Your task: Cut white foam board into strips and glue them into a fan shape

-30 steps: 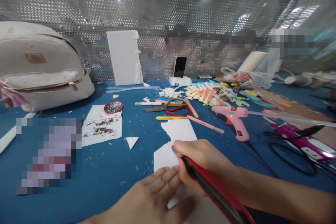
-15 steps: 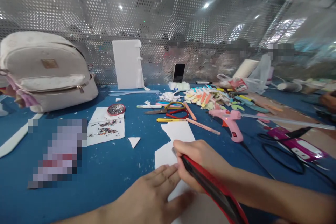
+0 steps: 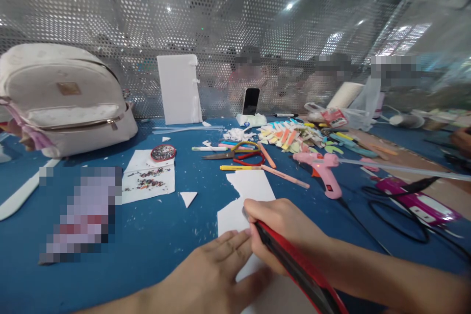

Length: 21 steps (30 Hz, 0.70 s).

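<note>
A white sheet (image 3: pixel 253 186) with a ragged left edge lies on the blue table, perhaps foam board. My left hand (image 3: pixel 217 265) is pressed flat on its lower part, fingers stretched out. Gripped in my right hand (image 3: pixel 279 225) is a red and black utility knife (image 3: pixel 294 265), its handle slanting down towards me. The knife's tip meets the sheet just past my left fingertips; my fingers partly hide it. A small white triangle (image 3: pixel 189 199) lies to the left of the sheet. Scissors (image 3: pixel 235 154) with yellow and red handles and several markers (image 3: pixel 241 168) lie beyond it.
On the right are a pink glue gun (image 3: pixel 320 167) and a magenta power strip (image 3: pixel 415 198) with black cords. Colourful cut pieces (image 3: pixel 287 135) are heaped at the back. A white backpack (image 3: pixel 66 103), a white board (image 3: pixel 179 89) and a phone (image 3: pixel 251 101) stand along the mesh partition.
Almost nothing differs. My right hand and the knife have shifted very slightly down and right; my left hand stays in place.
</note>
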Each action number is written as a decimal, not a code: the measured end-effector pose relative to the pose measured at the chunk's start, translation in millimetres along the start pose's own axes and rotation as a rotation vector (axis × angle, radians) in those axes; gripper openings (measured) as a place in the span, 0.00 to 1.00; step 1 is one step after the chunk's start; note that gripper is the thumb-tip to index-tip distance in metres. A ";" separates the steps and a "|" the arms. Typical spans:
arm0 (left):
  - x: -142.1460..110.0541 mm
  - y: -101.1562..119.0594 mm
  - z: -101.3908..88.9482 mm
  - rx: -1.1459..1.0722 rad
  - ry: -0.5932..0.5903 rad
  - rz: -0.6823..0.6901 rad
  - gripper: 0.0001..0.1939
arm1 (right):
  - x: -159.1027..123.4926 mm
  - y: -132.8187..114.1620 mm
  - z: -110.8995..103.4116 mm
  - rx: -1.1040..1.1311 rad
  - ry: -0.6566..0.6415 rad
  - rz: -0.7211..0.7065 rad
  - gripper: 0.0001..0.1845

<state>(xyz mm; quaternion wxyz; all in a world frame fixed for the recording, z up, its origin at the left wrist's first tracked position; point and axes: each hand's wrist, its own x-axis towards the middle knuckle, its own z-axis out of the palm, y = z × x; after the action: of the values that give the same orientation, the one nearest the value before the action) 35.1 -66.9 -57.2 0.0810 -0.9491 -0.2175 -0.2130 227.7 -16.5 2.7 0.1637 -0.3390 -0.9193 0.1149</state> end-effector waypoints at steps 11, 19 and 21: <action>-2.2 -4.7 0.1 0.012 0.023 -0.017 0.19 | 10.9 32.3 -33.4 0.247 -0.010 -0.190 0.09; -5.7 11.4 31.2 0.022 0.211 -0.308 0.25 | 18.8 49.6 -20.2 0.336 -0.115 -0.204 0.08; -7.4 12.9 27.6 0.038 0.119 -0.265 0.26 | 20.3 51.7 -19.3 0.328 -0.120 -0.211 0.09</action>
<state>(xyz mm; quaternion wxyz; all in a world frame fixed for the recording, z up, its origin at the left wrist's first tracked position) 45.0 -74.4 -86.0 0.0827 -0.8959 -0.3399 -0.2739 250.8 37.2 8.4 0.1728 -0.2022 -0.9268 0.2651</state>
